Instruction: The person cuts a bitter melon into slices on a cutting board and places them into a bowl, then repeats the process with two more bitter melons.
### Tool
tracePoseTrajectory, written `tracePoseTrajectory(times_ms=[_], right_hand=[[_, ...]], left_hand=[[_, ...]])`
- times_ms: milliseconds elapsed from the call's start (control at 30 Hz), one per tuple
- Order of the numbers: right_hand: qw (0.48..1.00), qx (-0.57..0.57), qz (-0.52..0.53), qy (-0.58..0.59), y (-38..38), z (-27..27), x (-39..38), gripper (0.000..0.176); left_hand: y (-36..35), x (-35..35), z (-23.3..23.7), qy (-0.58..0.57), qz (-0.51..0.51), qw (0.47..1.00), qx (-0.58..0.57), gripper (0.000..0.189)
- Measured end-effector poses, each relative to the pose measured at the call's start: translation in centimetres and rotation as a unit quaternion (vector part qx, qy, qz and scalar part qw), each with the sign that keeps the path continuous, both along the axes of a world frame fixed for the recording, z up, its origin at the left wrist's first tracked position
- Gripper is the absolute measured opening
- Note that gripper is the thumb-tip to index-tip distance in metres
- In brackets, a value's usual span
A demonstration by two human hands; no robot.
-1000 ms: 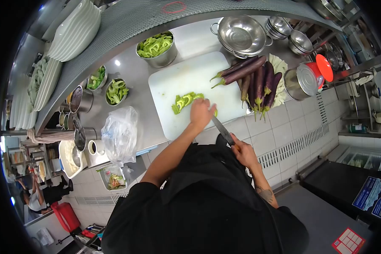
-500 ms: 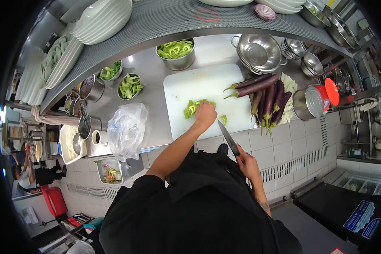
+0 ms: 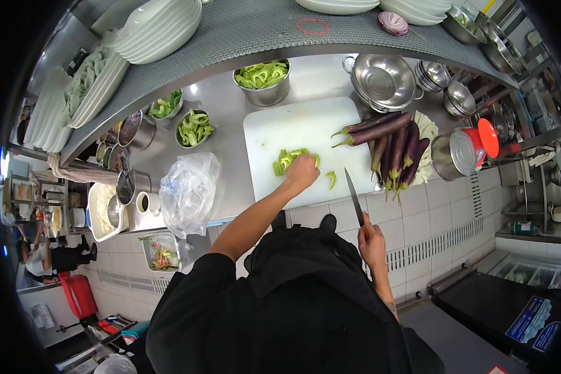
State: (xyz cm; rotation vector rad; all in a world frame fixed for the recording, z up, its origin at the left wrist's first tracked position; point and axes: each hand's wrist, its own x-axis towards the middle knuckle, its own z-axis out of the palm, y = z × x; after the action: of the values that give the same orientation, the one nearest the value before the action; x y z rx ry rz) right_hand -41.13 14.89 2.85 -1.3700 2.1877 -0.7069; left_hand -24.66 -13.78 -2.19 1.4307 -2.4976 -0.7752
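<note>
On the white cutting board [image 3: 280, 128], my left hand [image 3: 302, 172] has its fingers curled against a pile of sliced green vegetable [image 3: 287, 161]. Its fingertips are hidden under the hand. One curved green slice [image 3: 331, 180] lies apart, right of that hand. My right hand [image 3: 372, 242] is wrapped round the handle of a knife [image 3: 354, 196], whose blade points up over the board's lower right edge. Several purple eggplants [image 3: 396, 149] lie across the board's right side and on a pale cloth [image 3: 425, 131].
Steel bowls of green pieces [image 3: 265, 93] [image 3: 194, 128] stand behind and left of the board. A plastic bag [image 3: 189, 190] lies at left. Steel colander [image 3: 382, 81] and can [image 3: 454, 154] stand right. A shelf [image 3: 249, 28] overhangs the counter. A person [image 3: 43, 258] is far left.
My right hand and the knife have moved right, away from the pile. My left hand has shifted slightly down, still at the green pieces.
</note>
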Motion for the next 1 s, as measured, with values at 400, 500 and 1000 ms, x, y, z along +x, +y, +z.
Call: tracePoseTrajectory(times_ms=[400,500,1000], right_hand=[[0.998,-0.022,0.049,0.024,-6.7,-4.1,4.0,0.072],[0.999,-0.01,0.039,-0.007,-9.5,-3.9,6.3,0.075],[0.925,0.0,0.036,-0.378,-8.6,-4.2,2.8,0.056]], left_hand=[[-26.1,7.4,9.2,0.169,0.084,0.924,-0.332,0.032],[-21.4,9.0,11.0,0.185,0.165,0.956,-0.16,0.041],[2.0,2.8,-1.6,0.099,0.071,0.982,-0.147,0.061]])
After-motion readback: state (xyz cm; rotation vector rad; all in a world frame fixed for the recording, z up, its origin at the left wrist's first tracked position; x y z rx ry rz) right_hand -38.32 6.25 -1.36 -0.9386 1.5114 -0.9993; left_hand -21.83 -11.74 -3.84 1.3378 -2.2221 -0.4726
